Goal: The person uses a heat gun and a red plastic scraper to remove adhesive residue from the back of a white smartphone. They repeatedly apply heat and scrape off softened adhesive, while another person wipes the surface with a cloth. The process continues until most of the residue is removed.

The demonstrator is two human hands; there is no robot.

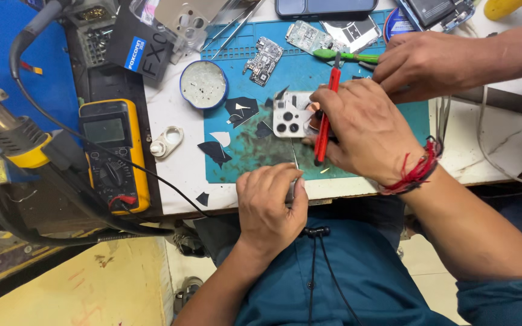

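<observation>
Mid-disassembly: right hand (364, 130) grasping red screwdriver (324, 124) over phone back (291, 118); left hand (270, 202) clenched around thin tool (295, 163). Next calls for steady prying.

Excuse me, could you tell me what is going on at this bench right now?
A person in a blue shirt works over a blue mat. Their right hand holds a red tool against a white phone camera frame, and their left hand grips a thin metal tool at the table edge. Another person's hand reaches in from the right, beside a green-handled tool. A circuit board, a round tin and a yellow multimeter lie nearby.
</observation>
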